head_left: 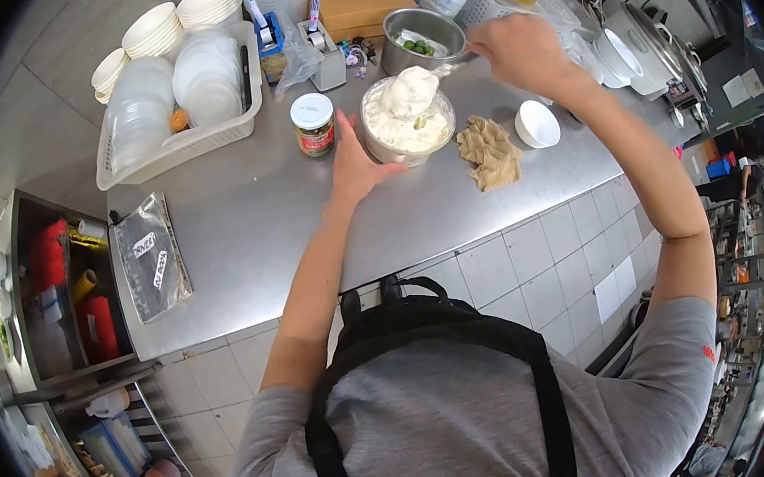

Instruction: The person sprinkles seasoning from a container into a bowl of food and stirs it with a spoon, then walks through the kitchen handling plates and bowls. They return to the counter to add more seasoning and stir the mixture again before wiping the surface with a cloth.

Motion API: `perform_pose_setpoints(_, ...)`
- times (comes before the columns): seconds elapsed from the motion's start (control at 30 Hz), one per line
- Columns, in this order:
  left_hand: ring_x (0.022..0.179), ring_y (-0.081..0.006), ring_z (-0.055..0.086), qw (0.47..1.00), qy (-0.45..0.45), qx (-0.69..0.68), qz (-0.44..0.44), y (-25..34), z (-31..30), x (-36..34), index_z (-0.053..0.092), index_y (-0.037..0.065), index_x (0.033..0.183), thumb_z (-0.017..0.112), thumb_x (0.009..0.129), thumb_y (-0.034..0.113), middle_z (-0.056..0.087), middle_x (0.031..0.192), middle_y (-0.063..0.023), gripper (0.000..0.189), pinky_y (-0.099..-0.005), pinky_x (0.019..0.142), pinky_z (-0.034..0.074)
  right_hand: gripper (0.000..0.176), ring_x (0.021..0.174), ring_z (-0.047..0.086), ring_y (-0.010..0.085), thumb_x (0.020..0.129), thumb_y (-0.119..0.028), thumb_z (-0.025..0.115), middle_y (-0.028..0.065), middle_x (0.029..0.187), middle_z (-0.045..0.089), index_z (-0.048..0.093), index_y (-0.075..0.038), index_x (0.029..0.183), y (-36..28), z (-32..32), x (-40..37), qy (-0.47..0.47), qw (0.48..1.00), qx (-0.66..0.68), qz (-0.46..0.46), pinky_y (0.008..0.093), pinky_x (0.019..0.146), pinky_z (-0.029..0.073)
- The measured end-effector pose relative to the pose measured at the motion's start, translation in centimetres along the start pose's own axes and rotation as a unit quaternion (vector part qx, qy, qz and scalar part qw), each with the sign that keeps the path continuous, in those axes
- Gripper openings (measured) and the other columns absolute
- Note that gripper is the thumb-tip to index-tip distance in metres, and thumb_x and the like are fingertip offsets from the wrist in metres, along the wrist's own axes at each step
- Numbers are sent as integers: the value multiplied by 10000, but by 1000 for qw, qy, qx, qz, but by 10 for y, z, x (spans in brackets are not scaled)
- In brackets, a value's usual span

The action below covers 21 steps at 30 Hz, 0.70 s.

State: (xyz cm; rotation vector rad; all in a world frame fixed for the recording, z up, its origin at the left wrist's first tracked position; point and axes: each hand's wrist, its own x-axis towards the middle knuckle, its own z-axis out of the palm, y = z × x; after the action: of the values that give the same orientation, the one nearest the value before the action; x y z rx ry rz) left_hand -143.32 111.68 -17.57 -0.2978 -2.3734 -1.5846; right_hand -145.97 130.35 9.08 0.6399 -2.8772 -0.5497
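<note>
My left hand (pixel 357 167) curves around the near left side of a clear round tub (pixel 442 141) and steadies it on the steel counter. Thick white creamy food (pixel 404 131) with a few greenish bits fills the tub. Above it, my right hand (pixel 525 52) grips the handle of a spoon (pixel 452 68), whose bowl is buried under a large white lump (pixel 411 93). Just left of my left hand stands a white-lidded jar (pixel 313 124). A crumpled tan cloth (pixel 490 152) and a small white bowl (pixel 537 123) lie to the right of the tub.
A metal pot (pixel 422 37) with green pieces stands behind the tub. At the left, a white basket (pixel 182 149) holds stacked bowls and clear lids. Tape dispensers (pixel 324 58) and a cardboard box (pixel 362 3) are at the back. A plastic-covered booklet (pixel 152 259) lies near the left edge.
</note>
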Motion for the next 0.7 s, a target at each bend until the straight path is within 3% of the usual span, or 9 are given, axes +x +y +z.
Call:
perform_pose_setpoints(0.1, 1212, -334, 424, 999, -43, -10, 5, 0, -4, 13, -98, -14, 1393, 897, 414, 284, 411, 1333, -194, 1427, -373, 1040, 313, 68, 789, 599, 183, 726, -141, 589, 11, 734, 621, 625, -151, 783, 2, 26, 0, 222, 937, -127, -238, 320, 658, 451)
perform_pose_setpoints(0.2, 1167, -327, 474, 997, -67, -20, -39, 11, -10, 16, -101, -9, 1394, 893, 415, 293, 472, 1279, -190, 1428, -378, 1035, 314, 62, 771, 564, 145, 702, -145, 586, -14, 697, 593, 623, -159, 749, -7, 58, -4, 187, 919, -179, -299, 269, 667, 415)
perform_pose_setpoints(0.23, 1146, -320, 495, 997, -55, -26, -40, 12, -7, 15, -96, -7, 1396, 889, 419, 300, 492, 1258, -187, 1422, -390, 1019, 323, 67, 787, 595, 168, 699, -138, 602, 25, 749, 627, 642, -117, 748, -12, 63, -7, 154, 936, -153, -278, 291, 666, 445)
perform_pose_setpoints(0.33, 1091, -297, 535, 1000, -4, 6, -30, 9, 8, 8, -79, -12, 1400, 875, 440, 324, 529, 1216, -171, 1394, -422, 953, 336, 141, 809, 637, 221, 689, -147, 592, 94, 825, 659, 672, -84, 786, -31, 53, -5, -136, 986, -74, -61, 339, 665, 490)
perform_pose_setpoints(0.43, 1058, -276, 544, 996, 43, 74, -41, 19, 25, -5, -61, -24, 1401, 862, 457, 343, 534, 1209, -153, 1370, -432, 895, 330, 240, 829, 656, 279, 699, -169, 549, 141, 893, 669, 679, -37, 851, -36, 68, 8, -171, 982, 45, 60, 383, 666, 519)
perform_pose_setpoints(0.5, 1064, -273, 532, 991, 69, 104, -54, 27, 32, -10, -53, -31, 1399, 858, 463, 350, 519, 1225, -147, 1361, -440, 883, 326, 260, 831, 655, 293, 725, -180, 524, 148, 894, 668, 673, -14, 857, -23, 97, 21, -186, 974, 95, 84, 388, 678, 519)
perform_pose_setpoints(0.53, 1078, -276, 519, 989, 80, 110, -60, 28, 36, -12, -51, -34, 1399, 857, 465, 352, 505, 1240, -147, 1359, -449, 887, 326, 272, 832, 655, 300, 737, -186, 511, 152, 894, 668, 669, -2, 860, -17, 102, 24, -193, 969, 119, 94, 391, 683, 520)
perform_pose_setpoints(0.63, 1116, -297, 481, 989, 82, 109, -55, 21, 35, -12, -51, -36, 1397, 863, 454, 361, 461, 1284, -158, 1372, -465, 910, 327, 280, 852, 646, 304, 761, -189, 488, 154, 900, 662, 662, -16, 895, 13, 89, 20, -169, 983, 75, 1, 393, 717, 511)
perform_pose_setpoints(0.7, 1145, -316, 455, 994, 60, 82, -35, 10, 29, -9, -57, -34, 1397, 870, 441, 365, 435, 1307, -170, 1389, -463, 936, 328, 254, 851, 644, 303, 768, -190, 496, 167, 877, 656, 656, -38, 894, 19, 50, 9, -150, 982, 100, 62, 393, 728, 505)
